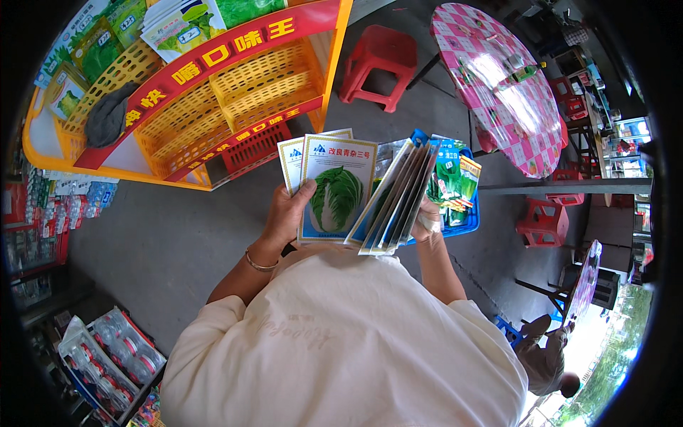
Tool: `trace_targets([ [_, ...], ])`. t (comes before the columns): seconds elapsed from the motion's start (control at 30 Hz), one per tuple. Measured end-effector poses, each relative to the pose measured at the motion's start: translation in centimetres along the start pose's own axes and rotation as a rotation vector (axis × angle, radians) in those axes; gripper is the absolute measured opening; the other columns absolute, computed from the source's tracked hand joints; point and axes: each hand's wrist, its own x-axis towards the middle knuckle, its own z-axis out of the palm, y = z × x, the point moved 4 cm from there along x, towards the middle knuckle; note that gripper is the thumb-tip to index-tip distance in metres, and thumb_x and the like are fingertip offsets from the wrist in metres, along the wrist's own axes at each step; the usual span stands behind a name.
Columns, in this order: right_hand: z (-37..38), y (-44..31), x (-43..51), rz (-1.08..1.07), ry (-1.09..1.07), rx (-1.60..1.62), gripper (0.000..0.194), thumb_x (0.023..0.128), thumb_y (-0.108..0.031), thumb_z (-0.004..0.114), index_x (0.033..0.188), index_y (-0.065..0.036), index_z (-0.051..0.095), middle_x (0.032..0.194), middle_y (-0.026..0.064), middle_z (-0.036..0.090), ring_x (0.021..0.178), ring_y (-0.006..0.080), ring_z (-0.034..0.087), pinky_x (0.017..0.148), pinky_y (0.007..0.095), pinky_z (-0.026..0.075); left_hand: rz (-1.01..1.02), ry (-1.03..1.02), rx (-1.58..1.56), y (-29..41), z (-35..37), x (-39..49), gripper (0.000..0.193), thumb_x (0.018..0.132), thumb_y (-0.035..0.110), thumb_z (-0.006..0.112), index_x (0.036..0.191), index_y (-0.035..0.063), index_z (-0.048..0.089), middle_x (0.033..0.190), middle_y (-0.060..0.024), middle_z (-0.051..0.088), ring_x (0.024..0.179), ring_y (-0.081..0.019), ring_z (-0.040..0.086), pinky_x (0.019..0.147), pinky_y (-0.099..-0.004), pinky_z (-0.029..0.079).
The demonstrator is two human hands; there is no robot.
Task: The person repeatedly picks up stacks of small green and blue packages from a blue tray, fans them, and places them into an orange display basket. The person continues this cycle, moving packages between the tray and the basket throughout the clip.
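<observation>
My left hand [290,208] pinches a few seed packets [341,187] by their left edge, thumb in front; the front one pictures a leafy cabbage. Just right of them, my right hand [427,219] grips a fanned stack of similar packets [392,203], seen mostly edge-on. The two bundles touch or overlap at the middle. Behind my right hand is a blue plastic basket [473,220] with more colourful vegetable seed packets [451,171] in it. A bracelet circles my left wrist.
Ahead on the left stands a yellow and red display rack [213,69] with seed packets on top and a dark cloth [109,115]. A red stool [381,64] and a round table with checked cover [496,91] are ahead right. Packs of jars [112,363] lie lower left; a person [541,357] sits lower right.
</observation>
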Motion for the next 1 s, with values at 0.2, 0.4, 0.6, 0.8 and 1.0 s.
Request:
trace_targets([
  [0.2,2.0,2.2,1.7,0.046,-0.008,-0.003,0.048,0.079,-0.005,0.065,0.125,-0.004,0.05,0.115,0.0127,0.062,0.104,0.0277,0.061,0.094,0.0441,0.048,-0.004,0.017,-0.007,0.0,0.2,0.0,0.025,0.092,0.014,0.057,0.113,-0.0002,0.06,0.102,-0.0032,0.063,0.091,-0.0091,0.056,0.082,-0.0252,0.046],
  [0.4,2.4,1.7,1.9,0.032,0.12,-0.18,0.045,0.081,-0.008,0.064,0.124,-0.007,0.051,0.114,0.009,0.062,0.104,0.0255,0.061,0.093,0.0438,0.047,-0.055,-0.046,-0.263,0.1,0.7,-0.3,0.035,0.094,0.027,0.053,0.115,-0.0002,0.057,0.107,-0.0066,0.062,0.096,-0.0129,0.059,0.084,-0.0277,0.048],
  [0.6,3.4,-1.2,-0.4,-0.204,-0.287,0.201,0.024,0.088,-0.023,0.063,0.104,-0.006,0.057,0.096,0.0059,0.063,0.076,0.0136,0.051,0.066,0.026,0.043,-0.051,-0.034,-0.272,-0.1,-0.9,0.2,0.046,0.096,0.037,0.046,0.118,-0.002,0.053,0.111,-0.0089,0.06,0.1,-0.015,0.059,0.085,-0.0285,0.048],
  [0.8,1.4,-1.3,1.2,0.013,-0.074,-0.013,0.042,0.078,-0.015,0.066,0.116,0.001,0.054,0.111,0.0162,0.061,0.095,0.0288,0.063,0.086,0.0445,0.052,-0.125,0.094,-0.016,-1.2,-2.1,0.4,0.043,0.096,0.036,0.047,0.12,-0.0004,0.052,0.114,-0.0093,0.058,0.102,-0.0178,0.057,0.087,-0.0313,0.046],
  [1.0,2.0,3.9,4.7,-0.089,0.27,-0.442,0.026,0.076,-0.002,0.067,0.1,-0.001,0.059,0.093,0.0076,0.064,0.082,0.0158,0.061,0.074,0.0281,0.05,-0.19,0.091,0.077,-2.9,-1.9,0.6,0.051,0.096,0.038,0.046,0.13,-0.0006,0.041,0.123,-0.0117,0.052,0.11,-0.0224,0.053,0.092,-0.0361,0.044],
])
